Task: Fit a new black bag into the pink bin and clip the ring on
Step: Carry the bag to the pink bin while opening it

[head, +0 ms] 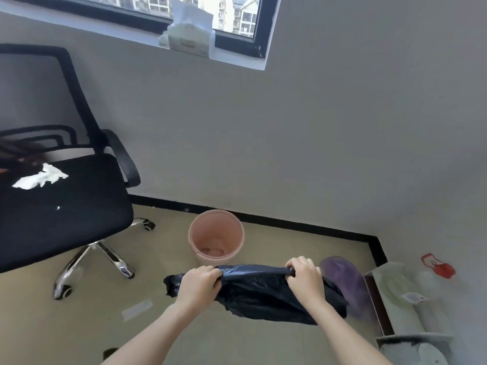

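Observation:
The pink bin (238, 234) stands upright on the floor by the wall, with no bag inside it and its rim bare. In front of it I hold a crumpled black bag (259, 291) above the floor. My left hand (199, 284) grips the bag's top edge near its left end. My right hand (303, 276) grips the same edge further right. The edge is stretched between my hands and the rest hangs down below them. No ring shows anywhere in view.
A black office chair (66, 206) with a crumpled white tissue (42, 177) on its seat stands at the left. A purple bag (347, 283) lies right of my hands, beside clutter in the right corner. A tissue pack (189, 35) sits on the window sill.

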Motion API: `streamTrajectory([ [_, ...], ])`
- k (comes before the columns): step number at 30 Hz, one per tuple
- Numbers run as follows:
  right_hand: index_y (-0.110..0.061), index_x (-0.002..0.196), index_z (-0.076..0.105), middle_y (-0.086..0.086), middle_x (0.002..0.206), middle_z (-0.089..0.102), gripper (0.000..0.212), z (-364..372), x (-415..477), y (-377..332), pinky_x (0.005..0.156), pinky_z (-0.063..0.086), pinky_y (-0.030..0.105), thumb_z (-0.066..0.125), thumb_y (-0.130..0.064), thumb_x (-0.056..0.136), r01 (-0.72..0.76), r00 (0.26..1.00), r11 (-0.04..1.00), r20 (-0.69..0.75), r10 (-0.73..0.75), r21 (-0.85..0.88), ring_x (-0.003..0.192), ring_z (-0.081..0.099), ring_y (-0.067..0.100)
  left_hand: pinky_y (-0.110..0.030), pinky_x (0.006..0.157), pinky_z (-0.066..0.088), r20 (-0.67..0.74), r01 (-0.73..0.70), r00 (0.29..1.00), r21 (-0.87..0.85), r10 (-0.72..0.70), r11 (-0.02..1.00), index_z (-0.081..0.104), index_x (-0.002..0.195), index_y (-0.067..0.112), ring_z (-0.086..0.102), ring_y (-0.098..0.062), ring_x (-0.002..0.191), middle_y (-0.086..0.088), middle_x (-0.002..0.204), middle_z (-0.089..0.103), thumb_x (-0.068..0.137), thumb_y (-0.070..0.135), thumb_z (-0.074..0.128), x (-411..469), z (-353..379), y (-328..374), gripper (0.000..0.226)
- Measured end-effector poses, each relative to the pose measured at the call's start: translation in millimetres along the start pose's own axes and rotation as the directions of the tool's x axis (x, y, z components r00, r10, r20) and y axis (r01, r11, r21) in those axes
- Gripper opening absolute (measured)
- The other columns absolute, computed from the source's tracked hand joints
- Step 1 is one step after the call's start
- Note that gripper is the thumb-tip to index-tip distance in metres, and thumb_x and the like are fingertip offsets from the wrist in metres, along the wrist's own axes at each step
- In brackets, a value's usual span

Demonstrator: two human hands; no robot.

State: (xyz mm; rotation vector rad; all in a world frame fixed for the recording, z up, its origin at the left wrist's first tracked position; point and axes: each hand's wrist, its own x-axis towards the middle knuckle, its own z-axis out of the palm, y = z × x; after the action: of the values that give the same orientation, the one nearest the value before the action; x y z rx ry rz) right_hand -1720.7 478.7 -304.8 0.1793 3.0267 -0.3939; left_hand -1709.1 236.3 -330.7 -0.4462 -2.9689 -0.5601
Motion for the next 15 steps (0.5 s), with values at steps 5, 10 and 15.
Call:
streamTrajectory([
  [5, -0.02, 0.094, 0.06, -0.005, 0.104, 0.061, 0.021, 22.7, 59.0, 35.2, 0.078, 0.028, 0.027, 0.05, -0.007, 0.082, 0.06, 0.993, 0.998, 0.102, -0.061, 0.013, 0.102, 0.047, 0.017, -0.012, 0.029, 0.031, 0.022, 0.064, 0.998, 0.051, -0.065, 0.997, 0.055, 0.037, 0.019, 0.05, -0.013, 0.031, 0.003, 0.034, 0.05, 0.022, 0.011, 0.089, 36.6, 42.6, 7.7, 0.038],
  [10, -0.022, 0.096, 0.061, -0.006, 0.106, 0.06, 0.021, 60.5, 111.2, 72.8, 0.085, 0.03, 0.029, 0.052, -0.01, 0.082, 0.094, 0.98, 0.996, 0.174, -0.094, 0.013, 0.105, 0.046, 0.017, -0.012, 0.029, 0.032, 0.018, 0.088, 0.996, 0.089, -0.09, 0.992, 0.059, 0.038, 0.019, 0.051, -0.013, 0.031, 0.004, 0.034, 0.052, 0.023, 0.011, 0.089, 71.3, 95.6, 6.1, 0.035],
  [15, -0.024, 0.099, 0.061, -0.006, 0.107, 0.061, 0.024, 130.5, 144.2, 105.8, 0.089, 0.031, 0.03, 0.052, -0.01, 0.082, 0.07, 0.978, 0.997, 0.198, -0.064, -0.027, 0.107, 0.045, 0.017, -0.015, 0.028, 0.028, 0.09, 0.043, 0.995, 0.11, -0.053, 0.993, 0.057, 0.038, 0.02, 0.049, -0.011, 0.03, 0.004, 0.034, 0.051, 0.021, 0.016, 0.09, 85.4, 173.6, -11.2, 0.037],
])
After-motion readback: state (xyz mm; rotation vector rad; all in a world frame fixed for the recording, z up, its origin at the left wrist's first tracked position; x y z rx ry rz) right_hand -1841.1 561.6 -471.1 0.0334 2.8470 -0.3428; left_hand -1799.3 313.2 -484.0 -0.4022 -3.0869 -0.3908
